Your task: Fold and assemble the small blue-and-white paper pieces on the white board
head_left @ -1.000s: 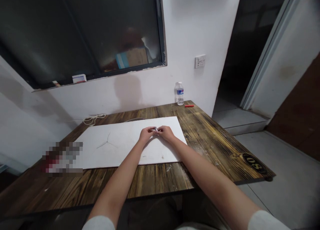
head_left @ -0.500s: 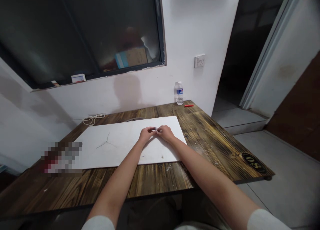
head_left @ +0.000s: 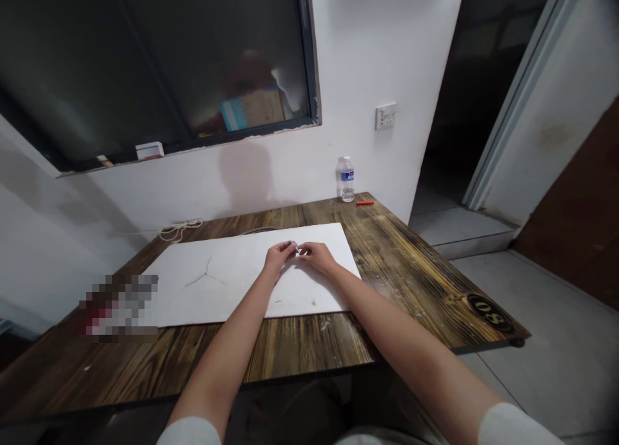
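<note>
Over the right part of a white board (head_left: 251, 290), both hands meet. My left hand (head_left: 277, 258) is closed in a pinch round a small grey piece (head_left: 293, 243), too small to name. Close beside it, my right hand (head_left: 316, 256) has its thumb and fingers drawn together at the near end of that piece; whatever lies between its fingertips is too small to make out. To the left on the board is a thin grey three-armed shape (head_left: 206, 274), either drawn lines or thin wire. A short dark mark or scrap (head_left: 278, 302) and a smudge (head_left: 313, 302) show near the board's front edge.
The board lies on a dark wooden table (head_left: 411, 284). At the back stand a plastic bottle (head_left: 347, 179) and a red pen-like stick (head_left: 365, 203). A pale coiled cord (head_left: 178, 229) lies back left. A pixelated patch hides something at the board's left end.
My left hand has shifted slightly left and turned, with the grey piece in its fingers. A small gap now shows between the hands. My right hand has hardly moved.
</note>
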Tool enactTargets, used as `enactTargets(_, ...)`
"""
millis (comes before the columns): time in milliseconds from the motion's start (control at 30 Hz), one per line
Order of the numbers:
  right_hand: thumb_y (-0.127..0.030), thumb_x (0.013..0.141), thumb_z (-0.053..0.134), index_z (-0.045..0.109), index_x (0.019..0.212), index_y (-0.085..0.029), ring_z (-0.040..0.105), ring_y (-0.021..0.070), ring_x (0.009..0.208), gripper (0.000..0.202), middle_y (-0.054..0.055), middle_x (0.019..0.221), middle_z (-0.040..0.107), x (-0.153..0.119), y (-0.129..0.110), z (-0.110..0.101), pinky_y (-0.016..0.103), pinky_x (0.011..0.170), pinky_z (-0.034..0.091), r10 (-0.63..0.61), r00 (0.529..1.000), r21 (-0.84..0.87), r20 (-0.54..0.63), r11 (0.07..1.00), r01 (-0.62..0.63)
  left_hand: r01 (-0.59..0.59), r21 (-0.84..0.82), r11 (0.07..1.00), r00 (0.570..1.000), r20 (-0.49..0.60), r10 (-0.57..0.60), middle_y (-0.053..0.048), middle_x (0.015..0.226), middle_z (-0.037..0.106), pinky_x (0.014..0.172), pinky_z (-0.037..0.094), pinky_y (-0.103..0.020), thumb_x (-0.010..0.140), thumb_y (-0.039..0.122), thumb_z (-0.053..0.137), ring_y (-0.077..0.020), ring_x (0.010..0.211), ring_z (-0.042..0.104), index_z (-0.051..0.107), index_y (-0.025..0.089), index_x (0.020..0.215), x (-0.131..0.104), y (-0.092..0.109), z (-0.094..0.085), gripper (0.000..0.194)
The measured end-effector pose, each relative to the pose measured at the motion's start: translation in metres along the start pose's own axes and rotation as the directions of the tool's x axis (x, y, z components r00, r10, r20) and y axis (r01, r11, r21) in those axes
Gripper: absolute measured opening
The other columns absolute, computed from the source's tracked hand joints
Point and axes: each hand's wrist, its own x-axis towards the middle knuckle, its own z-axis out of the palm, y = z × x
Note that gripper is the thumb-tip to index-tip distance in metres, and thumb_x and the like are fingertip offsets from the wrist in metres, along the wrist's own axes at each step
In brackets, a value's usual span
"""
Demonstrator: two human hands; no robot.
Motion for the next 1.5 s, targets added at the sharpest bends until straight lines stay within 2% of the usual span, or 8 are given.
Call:
enactTargets(167,-0.019,0.07,0.08,0.072,0.105,-0.02,0.064,0.0138,0.074,0.035,0.001,0.084,0.074,-0.001,-0.002,-0.001,0.025,0.073,0.049,0.047,0.999,0.072,-0.015,0.996,-0.045,-0.027,-0.05,0.998,0.999,-0.046,0.025,-0.007,0.086,0.074,0.078,0.053,-0.029,0.053,0.048,0.088,-0.0143,0.076,0.066,0.074,0.014,0.083,0.003,0.0,-0.004,0.048)
enactTargets(367,-0.023,0.068,0.08,0.07,0.09,-0.02,0.062,0.0135,0.072,0.025,0.0,0.083,0.072,0.0,-0.005,-0.003,0.026,0.069,0.048,0.128,0.988,0.119,-0.09,0.986,-0.117,-0.084,0.023,0.996,0.989,-0.121,0.086,-0.009,0.095,0.075,0.082,0.055,-0.03,0.06,0.059,0.082,-0.0163,0.085,0.068,0.072,0.015,0.089,0.004,0.0,-0.005,0.054)
enactTargets(600,-0.02,0.068,0.076,0.071,0.077,-0.018,0.06,0.0128,0.068,0.011,0.0,0.076,0.071,-0.001,-0.003,-0.003,0.024,0.066,0.045,0.109,0.989,0.112,-0.098,0.989,-0.098,-0.026,0.18,0.983,0.998,0.064,0.015,-0.01,0.093,0.077,0.083,0.055,-0.037,0.047,0.045,0.092,-0.0218,0.083,0.069,0.076,0.014,0.093,-0.003,-0.001,0.0,0.057)
enactTargets(833,-0.021,0.069,0.078,0.074,0.072,-0.019,0.061,0.0149,0.072,0.006,0.0,0.076,0.072,-0.003,-0.005,-0.004,0.024,0.067,0.043,0.105,0.991,-0.075,-0.084,0.991,-0.111,-0.075,0.289,0.954,0.994,0.104,0.046,-0.009,0.088,0.077,0.087,0.053,-0.041,0.05,0.031,0.09,-0.0242,0.083,0.07,0.077,0.015,0.087,-0.002,-0.004,0.002,0.043)
enactTargets(1067,-0.026,0.072,0.079,0.074,0.076,-0.02,0.063,0.0161,0.074,0.009,0.001,0.078,0.073,-0.004,-0.006,-0.006,0.025,0.068,0.042,0.092,0.995,-0.187,-0.044,0.977,-0.098,-0.127,0.524,0.842,0.992,0.085,0.097,-0.007,0.089,0.077,0.085,0.053,-0.038,0.06,0.018,0.081,-0.0248,0.086,0.07,0.077,0.018,0.087,-0.005,-0.002,0.004,0.026)
enactTargets(1200,-0.025,0.071,0.08,0.074,0.077,-0.021,0.064,0.0162,0.077,0.009,0.0,0.081,0.074,-0.005,-0.007,-0.007,0.025,0.071,0.043,0.061,0.998,-0.174,-0.028,0.982,-0.065,-0.139,0.53,0.836,0.989,0.12,0.089,-0.006,0.087,0.078,0.084,0.053,-0.037,0.059,0.018,0.081,-0.0255,0.087,0.07,0.077,0.019,0.083,-0.006,0.003,0.003,0.024)
enactTargets(1367,-0.022,0.069,0.079,0.075,0.081,-0.021,0.063,0.0156,0.075,0.012,0.0,0.081,0.074,-0.003,-0.004,-0.006,0.025,0.07,0.045,0.073,0.997,-0.111,-0.004,0.991,-0.073,-0.146,0.504,0.851,0.989,0.107,0.107,-0.006,0.086,0.077,0.082,0.054,-0.036,0.058,0.023,0.083,-0.0245,0.084,0.07,0.077,0.019,0.084,-0.008,0.004,0.002,0.028)
enactTargets(1500,-0.016,0.07,0.076,0.074,0.096,-0.021,0.064,0.0148,0.078,0.027,0.0,0.086,0.075,-0.003,-0.002,-0.006,0.025,0.073,0.047,0.03,0.999,-0.004,-0.032,1.0,-0.03,-0.171,0.457,0.873,0.984,0.121,0.129,-0.007,0.089,0.077,0.08,0.053,-0.035,0.062,0.026,0.08,-0.024,0.085,0.07,0.076,0.017,0.09,-0.008,0.002,0.001,0.029)
